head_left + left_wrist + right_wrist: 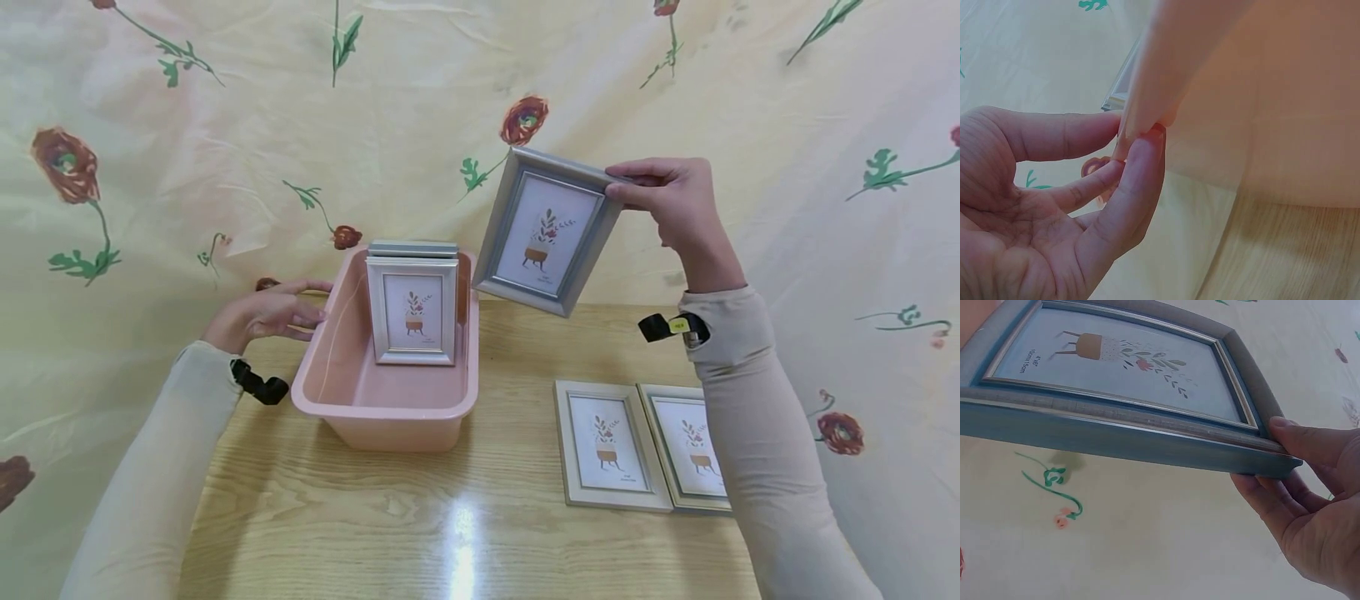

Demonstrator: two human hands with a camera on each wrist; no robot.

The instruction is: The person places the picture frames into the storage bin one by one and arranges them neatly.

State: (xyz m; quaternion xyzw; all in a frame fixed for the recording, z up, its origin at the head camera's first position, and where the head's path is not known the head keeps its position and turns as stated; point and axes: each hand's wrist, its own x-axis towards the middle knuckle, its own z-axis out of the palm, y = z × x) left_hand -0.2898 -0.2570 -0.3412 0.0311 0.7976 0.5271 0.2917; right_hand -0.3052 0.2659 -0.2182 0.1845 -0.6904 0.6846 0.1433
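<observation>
My right hand (678, 200) pinches a grey-blue picture frame (546, 233) by its upper right corner, thumb on the front and fingers behind. The frame hangs tilted in the air, right of a pink plastic basin (386, 414). Seen in the right wrist view, the frame (1129, 422) has a bluish side edge and a plant print. On the basin's left rim, my left hand (273, 315) holds on; the left wrist view shows its thumb and fingers pinching the rim (1147, 100). A silver-white picture frame (412, 321) leans upright inside the basin, with bluish frame edges (412, 248) behind it.
Two more picture frames, a white one (609, 442) and a gold-edged one (693, 442), lie face up side by side on the wooden table (375, 517). The right forearm partly covers the second. A flower-patterned cloth (420, 100) hangs behind the table.
</observation>
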